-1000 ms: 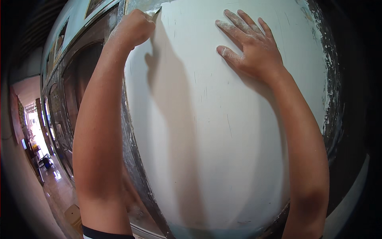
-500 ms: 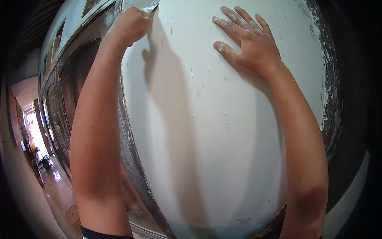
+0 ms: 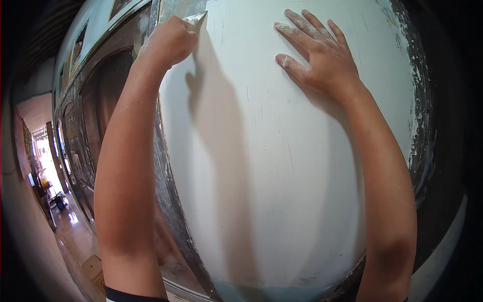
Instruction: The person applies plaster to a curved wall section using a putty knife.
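My left hand (image 3: pixel 173 43) is closed in a fist around a putty knife (image 3: pixel 195 19); only part of its metal blade shows, and the handle is hidden in the fist. The blade's corner meets the white panel (image 3: pixel 282 201) near its upper left edge. Over at the upper right, my right hand (image 3: pixel 322 58) lies against the panel with fingers spread, holding nothing. White dust coats its fingers. Thin dark scratches run down the panel's surface, and the shadows of both arms fall across it.
A dark frame (image 3: pixel 173 196) with flaked white paint borders the panel's left side, and another dark strip (image 3: pixel 420 95) edges the right. Farther left are dark wooden door panels (image 3: pixel 108 85). A shiny floor (image 3: pixel 73 226) leads to a bright opening at far left.
My left hand and the putty knife have moved slightly down along the panel. My right hand keeps its place on it. The whole view has shifted a little.
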A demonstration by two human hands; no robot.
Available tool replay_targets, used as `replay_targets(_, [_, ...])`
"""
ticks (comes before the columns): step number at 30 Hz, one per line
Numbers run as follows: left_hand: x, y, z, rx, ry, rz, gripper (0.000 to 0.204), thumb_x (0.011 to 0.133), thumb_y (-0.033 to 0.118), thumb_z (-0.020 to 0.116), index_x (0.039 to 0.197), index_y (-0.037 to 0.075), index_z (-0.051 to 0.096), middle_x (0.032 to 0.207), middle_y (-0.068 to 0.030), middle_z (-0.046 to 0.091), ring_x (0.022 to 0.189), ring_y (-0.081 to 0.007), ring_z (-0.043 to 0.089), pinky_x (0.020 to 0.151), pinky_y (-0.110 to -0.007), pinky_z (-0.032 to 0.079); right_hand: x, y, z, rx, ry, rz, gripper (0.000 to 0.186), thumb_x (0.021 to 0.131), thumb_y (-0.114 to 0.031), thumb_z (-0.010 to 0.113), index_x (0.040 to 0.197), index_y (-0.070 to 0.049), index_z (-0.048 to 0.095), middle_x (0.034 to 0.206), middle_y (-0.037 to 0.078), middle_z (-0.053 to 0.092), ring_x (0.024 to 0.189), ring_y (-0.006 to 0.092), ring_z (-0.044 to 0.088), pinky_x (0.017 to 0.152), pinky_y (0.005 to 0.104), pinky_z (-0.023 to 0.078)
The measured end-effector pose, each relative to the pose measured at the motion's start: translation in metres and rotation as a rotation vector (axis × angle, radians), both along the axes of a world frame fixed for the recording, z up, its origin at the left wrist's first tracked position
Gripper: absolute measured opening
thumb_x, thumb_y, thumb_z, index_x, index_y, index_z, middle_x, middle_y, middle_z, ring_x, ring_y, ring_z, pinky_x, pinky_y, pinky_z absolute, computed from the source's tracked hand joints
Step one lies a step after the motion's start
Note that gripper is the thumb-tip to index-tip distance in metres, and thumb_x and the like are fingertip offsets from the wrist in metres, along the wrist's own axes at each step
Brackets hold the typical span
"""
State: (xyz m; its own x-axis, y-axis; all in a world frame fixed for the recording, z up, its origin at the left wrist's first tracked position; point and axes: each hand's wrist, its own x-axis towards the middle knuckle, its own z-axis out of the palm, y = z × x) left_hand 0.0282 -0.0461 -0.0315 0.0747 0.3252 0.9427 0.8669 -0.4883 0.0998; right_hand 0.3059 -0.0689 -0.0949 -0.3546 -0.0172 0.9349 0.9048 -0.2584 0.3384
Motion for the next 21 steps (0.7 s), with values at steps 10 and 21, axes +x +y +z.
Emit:
replay_targets(10, [-0.004, 0.016, 0.011, 0.072, 0.021, -0.059, 0.022, 0.084, 0.010, 0.048, 0.089, -0.004, 0.064, 0.063, -0.0123, 0.056, 0.046, -0.0220, 0.049, 0.043, -0.040, 0.044, -0.008, -0.022, -0.003, -0.239, 0.013, 0.119, 0.066, 0.102, -0.049, 0.044, 0.158, -0.014, 0.039, 0.169, 0.010, 0.026, 0.159, 0.0268, 0.015, 0.130, 0.0477, 0.005])
replay_targets(21, [0.004, 0.005, 0.023, 0.021, 0.009, -0.031, 0.025, 0.084, 0.011, 0.048, 0.092, -0.002, 0.068, 0.070, -0.0148, 0.062, 0.049, -0.0251, 0.057, 0.048, -0.040, 0.049, -0.023, -0.047, -0.012, -0.233, 0.046, -0.027, 0.066, 0.104, -0.049, 0.042, 0.160, -0.015, 0.035, 0.170, 0.009, 0.023, 0.159, 0.0245, 0.013, 0.130, 0.0454, 0.004])
